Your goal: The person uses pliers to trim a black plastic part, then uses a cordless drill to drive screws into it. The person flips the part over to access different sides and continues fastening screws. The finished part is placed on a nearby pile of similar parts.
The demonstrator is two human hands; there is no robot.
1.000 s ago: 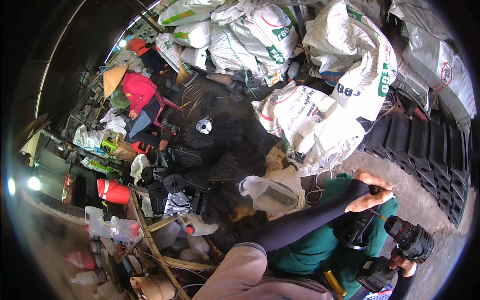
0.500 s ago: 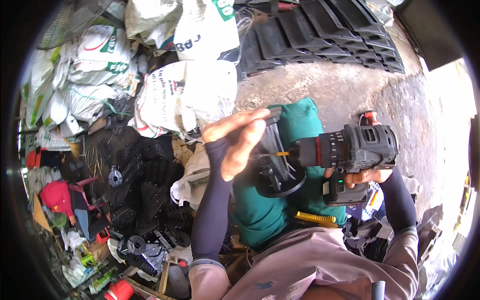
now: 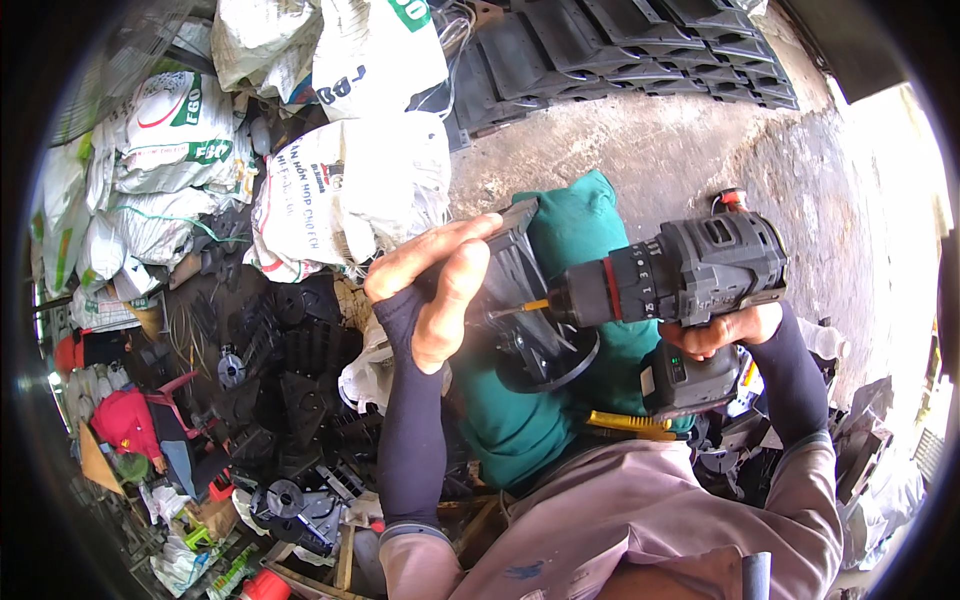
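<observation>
My left hand (image 3: 432,292) grips a black plastic part (image 3: 517,265) from its left side, thumb and fingers stretched along it. A flat end plate with a round, dark rim (image 3: 565,375) forms its near end. The part rests over my legs in green trousers (image 3: 570,230). My right hand (image 3: 725,332) is wrapped around the handle of a black cordless drill (image 3: 715,265) with a red ring. Its bit (image 3: 524,308), yellow at the base, points left at the part. Whether the tip touches the part, I cannot tell. A yellow-handled tool (image 3: 630,422) lies across my lap.
White woven sacks (image 3: 345,190) are heaped at the far left. Stacked black plastic panels (image 3: 600,60) lie on the concrete floor (image 3: 700,150) at the back. Loose black parts (image 3: 290,370) pile up at my left. Beyond them, a person in a red top (image 3: 125,425) sits.
Both hands, the drill and the part sit slightly farther left and higher in view, and the surroundings have shifted too. The drill now tilts a little more, its bit end lower.
</observation>
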